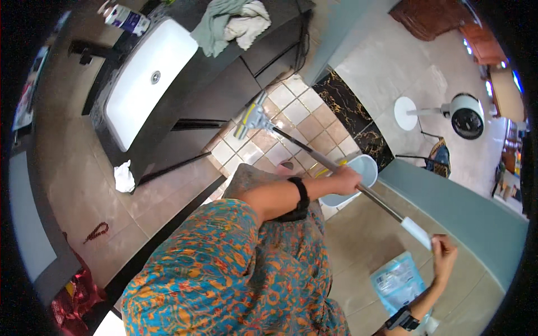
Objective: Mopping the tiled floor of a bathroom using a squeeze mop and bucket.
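Note:
A long-handled mop [386, 208] runs diagonally from the tiled floor to the lower right. Its grey and yellow head [253, 116] is by the dark cabinet, over small beige and white tiles. My left hand [344, 179] is closed around the metal pole about midway. At the pole's upper end, my right hand [443, 252] curls its fingers at the tip of the white grip [416, 232]. A pale blue bucket [367, 168] stands just beyond my left hand, partly hidden by it. My left forearm wears a black band; a black strap circles my right wrist.
A white sink [120, 120] is set in the dark counter at left, with cloths [224, 25] and a pump bottle [126, 18] beside it. A black marble threshold [350, 109] edges the tiles. Beyond it stands a white fan [466, 115]. A blue package [398, 280] lies near my right arm.

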`<state>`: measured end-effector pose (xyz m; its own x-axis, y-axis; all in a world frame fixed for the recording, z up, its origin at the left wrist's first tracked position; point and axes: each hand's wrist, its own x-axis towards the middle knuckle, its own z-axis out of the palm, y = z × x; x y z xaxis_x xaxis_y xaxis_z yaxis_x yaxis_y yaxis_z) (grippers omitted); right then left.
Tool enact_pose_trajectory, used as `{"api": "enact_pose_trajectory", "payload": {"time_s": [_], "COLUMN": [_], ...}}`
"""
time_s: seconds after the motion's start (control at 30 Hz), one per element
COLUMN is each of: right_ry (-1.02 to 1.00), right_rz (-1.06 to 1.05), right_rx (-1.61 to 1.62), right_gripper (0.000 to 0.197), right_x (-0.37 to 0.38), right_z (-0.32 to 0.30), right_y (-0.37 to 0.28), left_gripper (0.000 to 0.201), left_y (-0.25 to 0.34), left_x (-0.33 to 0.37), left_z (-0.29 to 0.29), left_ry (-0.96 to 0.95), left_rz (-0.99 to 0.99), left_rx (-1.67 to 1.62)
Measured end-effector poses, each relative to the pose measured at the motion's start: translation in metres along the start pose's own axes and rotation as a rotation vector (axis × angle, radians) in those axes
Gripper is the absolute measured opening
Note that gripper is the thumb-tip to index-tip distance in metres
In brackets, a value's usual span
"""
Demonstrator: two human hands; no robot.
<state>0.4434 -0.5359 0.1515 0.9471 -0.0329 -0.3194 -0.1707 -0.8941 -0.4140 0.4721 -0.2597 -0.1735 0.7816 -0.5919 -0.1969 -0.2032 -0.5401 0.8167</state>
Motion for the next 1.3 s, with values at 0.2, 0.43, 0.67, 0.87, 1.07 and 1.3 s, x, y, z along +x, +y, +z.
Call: {"api": "enact_pose_trajectory", "payload": {"time_s": [0.2, 0.43, 0.67, 0.87, 1.07, 1.3], "right_ry": [-0.078, -0.158, -0.255, -0.344, -0.431, -0.653], "right_rz": [-0.156, -0.570, -0.731, -0.851, -0.979, -1.088], "right_rx": [-0.143, -0.174, -0.247, -0.287, -0.449, -0.614], "right_gripper": [0.020, 0.014, 0.014, 0.014, 0.019, 0.055], "right_x": [0.118, 0.236, 0.301, 0.341, 0.373, 0.410], "right_z": [-0.039, 0.038, 0.062, 0.057, 0.052, 0.050], "right_y": [-0.066, -0.139, -0.200, -0.212, -0.232, -0.232], "left_gripper": [0.020, 0.027, 0.032, 0.035, 0.039, 0.042], "left_y": [-0.015, -0.111, -0.147, -0.156, -0.162, -0.147], "left_x": [0.010, -0.010, -0.016, 0.006, 0.022, 0.053], "left_z": [-0.041, -0.103, -0.144, -0.148, -0.162, -0.170], "left_ry": [0.152, 0.079, 0.220, 0.410, 0.413, 0.433], "left_rz": [-0.043, -0.220, -0.336, -0.445, -0.514, -0.696], "left_rx": [-0.266, -0.280, -0.237, -0.282, -0.273, -0.238]}}
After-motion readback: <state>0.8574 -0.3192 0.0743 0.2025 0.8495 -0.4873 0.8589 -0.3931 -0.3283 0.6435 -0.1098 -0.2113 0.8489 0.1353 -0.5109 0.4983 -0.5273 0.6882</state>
